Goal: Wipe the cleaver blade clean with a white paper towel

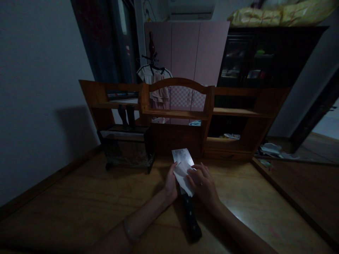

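Observation:
A kitchen cleaver (182, 155) lies between my hands, its shiny blade pointing away from me and its black riveted handle angled back toward me. My left hand (171, 185) grips the blade from its left side, thumb up along the edge of the paper. A white paper tissue (182, 178) covers the lower part of the blade. From the right, my right hand (205, 183) pinches the tissue against the metal with bent fingers. The undersides of both hands' grips are hidden. No hand touches the cleaver's handle.
A dark knife block (125, 150) with black handles (127, 116) sticking up stands at the left back of the wooden table (106, 208). A wooden shelf unit (176, 114) runs along the back edge. A raised wooden rim (286, 197) borders the right side.

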`<state>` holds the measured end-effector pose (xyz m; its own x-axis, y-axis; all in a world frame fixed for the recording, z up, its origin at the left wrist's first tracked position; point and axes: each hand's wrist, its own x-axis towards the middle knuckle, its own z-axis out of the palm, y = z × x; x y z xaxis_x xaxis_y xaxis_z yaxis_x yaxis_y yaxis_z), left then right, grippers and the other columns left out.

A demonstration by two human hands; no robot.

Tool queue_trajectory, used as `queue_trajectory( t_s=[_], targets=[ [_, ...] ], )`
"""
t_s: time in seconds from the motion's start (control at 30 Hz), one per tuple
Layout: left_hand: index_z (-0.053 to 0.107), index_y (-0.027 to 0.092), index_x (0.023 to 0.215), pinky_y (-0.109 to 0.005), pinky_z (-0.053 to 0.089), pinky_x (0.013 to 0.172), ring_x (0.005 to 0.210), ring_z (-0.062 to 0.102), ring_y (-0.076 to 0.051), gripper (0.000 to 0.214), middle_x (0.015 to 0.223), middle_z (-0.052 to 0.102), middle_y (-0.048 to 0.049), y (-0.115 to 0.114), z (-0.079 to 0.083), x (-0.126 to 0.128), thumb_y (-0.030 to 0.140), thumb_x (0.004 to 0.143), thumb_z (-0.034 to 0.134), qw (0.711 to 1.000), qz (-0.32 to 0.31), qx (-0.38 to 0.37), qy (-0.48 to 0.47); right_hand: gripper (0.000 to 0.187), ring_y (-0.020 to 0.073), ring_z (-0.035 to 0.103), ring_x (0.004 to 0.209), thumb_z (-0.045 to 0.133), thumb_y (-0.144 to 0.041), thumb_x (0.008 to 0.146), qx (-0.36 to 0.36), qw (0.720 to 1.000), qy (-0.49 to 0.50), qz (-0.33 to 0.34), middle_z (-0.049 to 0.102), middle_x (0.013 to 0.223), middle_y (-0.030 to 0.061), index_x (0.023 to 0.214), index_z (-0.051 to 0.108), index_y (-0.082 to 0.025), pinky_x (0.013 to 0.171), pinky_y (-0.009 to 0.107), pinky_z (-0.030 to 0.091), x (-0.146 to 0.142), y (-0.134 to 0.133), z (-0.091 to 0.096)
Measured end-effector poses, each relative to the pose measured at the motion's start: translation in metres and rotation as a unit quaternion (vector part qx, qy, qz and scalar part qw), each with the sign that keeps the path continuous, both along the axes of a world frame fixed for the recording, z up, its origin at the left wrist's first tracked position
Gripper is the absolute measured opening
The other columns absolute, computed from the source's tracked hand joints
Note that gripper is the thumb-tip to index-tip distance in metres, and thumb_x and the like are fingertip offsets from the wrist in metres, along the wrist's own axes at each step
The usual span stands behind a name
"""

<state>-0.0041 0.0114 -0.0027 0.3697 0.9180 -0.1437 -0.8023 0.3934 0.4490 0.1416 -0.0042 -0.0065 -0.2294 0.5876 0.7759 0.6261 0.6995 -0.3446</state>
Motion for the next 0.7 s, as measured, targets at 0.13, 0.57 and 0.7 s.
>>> queue_trajectory(
  t_s=[0.13, 0.57, 0.7],
  targets=[
    [0.064, 0.008, 0.104, -0.034, 0.05, 0.081, 0.085, 0.066, -0.024, 0.045, 0.092, 0.07, -0.0121, 0.0013, -0.0028, -0.0013, 0.047, 0.083, 0.056, 1.0, -0.006, 0.002, 0.007, 0.014, 0.0242, 0.057, 0.099, 0.06, -0.025, 0.09, 0.003, 1.0, -0.002, 0.011, 0.059, 0.102, 0.0056, 0.104, 0.064, -0.025, 0.104, 0.051, 0.037, 0.0, 0.0009, -0.0009],
    [0.065, 0.008, 0.1, -0.036, 0.048, 0.085, 0.085, 0.066, -0.026, 0.048, 0.086, 0.07, -0.0128, 0.0024, -0.0038, -0.0035, 0.051, 0.085, 0.051, 0.999, -0.043, 0.015, 0.01, 0.006, 0.0204, 0.06, 0.092, 0.055, -0.021, 0.093, 0.002, 1.0, -0.016, 0.023, 0.063, 0.095, 0.003, 0.095, 0.06, -0.023, 0.109, 0.052, 0.032, 0.0042, -0.0004, 0.0031],
    [0.065, 0.009, 0.098, -0.036, 0.048, 0.084, 0.085, 0.066, -0.026, 0.045, 0.086, 0.07, -0.012, 0.0012, -0.0029, -0.0031, 0.049, 0.084, 0.052, 0.999, -0.03, 0.0, 0.022, 0.003, 0.0217, 0.061, 0.089, 0.055, -0.022, 0.093, -0.005, 1.0, -0.015, 0.014, 0.063, 0.094, 0.004, 0.092, 0.058, -0.022, 0.105, 0.05, 0.036, 0.0019, -0.0011, 0.0017]
  ],
)
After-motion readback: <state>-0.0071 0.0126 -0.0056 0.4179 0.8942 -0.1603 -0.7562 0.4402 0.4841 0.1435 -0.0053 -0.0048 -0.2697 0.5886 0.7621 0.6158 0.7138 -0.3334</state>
